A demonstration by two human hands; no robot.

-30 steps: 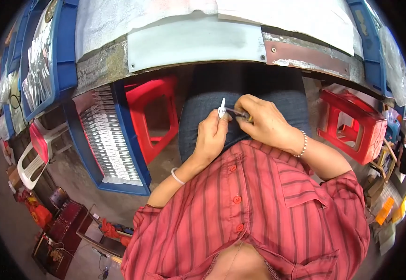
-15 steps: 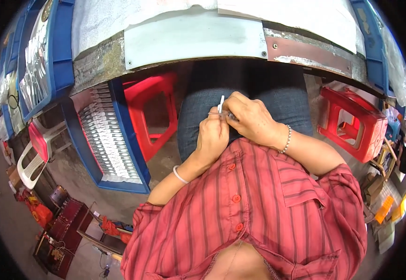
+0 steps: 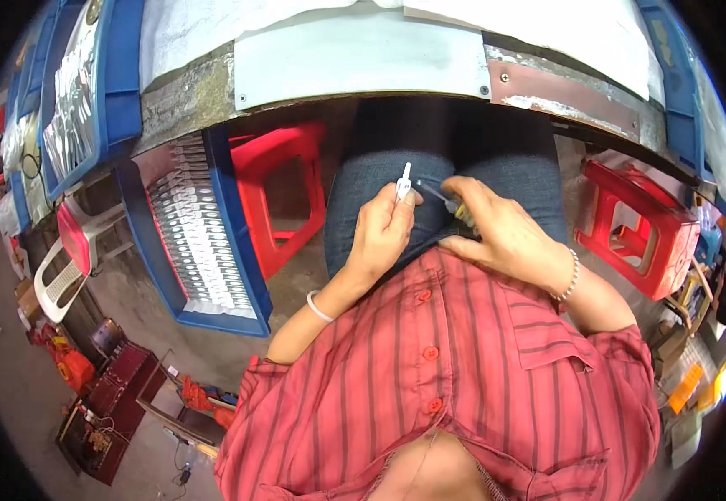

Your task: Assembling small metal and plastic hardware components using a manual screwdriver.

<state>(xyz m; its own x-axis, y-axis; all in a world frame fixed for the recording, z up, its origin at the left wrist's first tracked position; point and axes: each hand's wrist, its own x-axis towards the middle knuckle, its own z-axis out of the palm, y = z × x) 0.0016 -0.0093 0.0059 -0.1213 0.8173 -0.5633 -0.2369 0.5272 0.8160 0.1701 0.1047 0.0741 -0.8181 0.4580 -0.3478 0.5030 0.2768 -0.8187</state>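
Over my lap, my left hand (image 3: 384, 230) pinches a small white plastic piece (image 3: 403, 183) between thumb and fingers. Its narrow tip points away from me, and its lower end is hidden in the grip. To the right, my right hand (image 3: 513, 234) curls around a slim tool (image 3: 436, 193) with a thin greyish shaft and a yellowish part near the palm. The shaft slants toward the white piece but stays apart from it. Most of the tool's handle is covered by my fingers, so its exact kind is unclear.
Ahead runs the table edge with a pale panel (image 3: 363, 63). A blue crate (image 3: 183, 317) of white pieces in rows stands at my left, beside a red stool (image 3: 284, 238). Another red stool (image 3: 672, 242) is at right. A second blue crate (image 3: 121, 75) holds wrapped items.
My hands were together at the white piece, with a thin metal shaft across it. Now my right hand has drawn away to the right with the tool, and the white piece shows more fully.
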